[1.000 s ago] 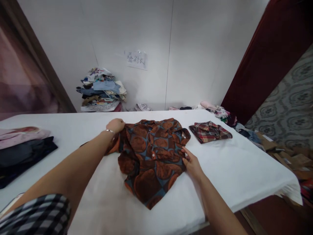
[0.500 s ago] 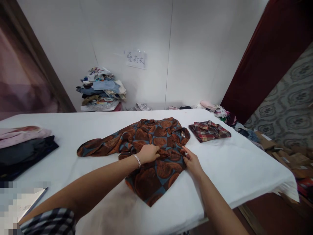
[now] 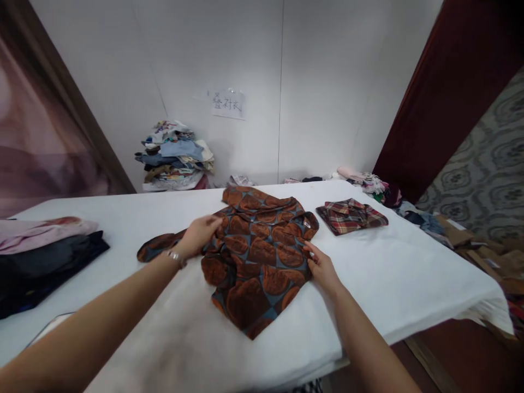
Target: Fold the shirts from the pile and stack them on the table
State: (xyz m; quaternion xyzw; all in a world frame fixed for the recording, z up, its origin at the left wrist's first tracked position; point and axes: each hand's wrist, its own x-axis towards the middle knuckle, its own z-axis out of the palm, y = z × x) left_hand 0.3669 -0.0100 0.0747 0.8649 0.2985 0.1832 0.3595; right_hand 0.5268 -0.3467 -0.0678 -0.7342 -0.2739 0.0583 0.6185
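Observation:
A brown shirt with orange circles and blue patches lies on the white table in front of me. My left hand grips the shirt's left edge, fingers closed on the cloth where a sleeve trails off to the left. At the shirt's right edge my right hand presses down with its fingers pinched on the fabric. A bracelet sits on my left wrist.
A folded red plaid shirt lies to the right on the table. Pink and dark folded clothes are stacked at the left edge. A pile of clothes stands against the far wall, with more clothing beyond the table's right corner.
My left hand moved from the shirt's middle back to its left edge, and the long left sleeve is now partly drawn in. The right hand stayed put.

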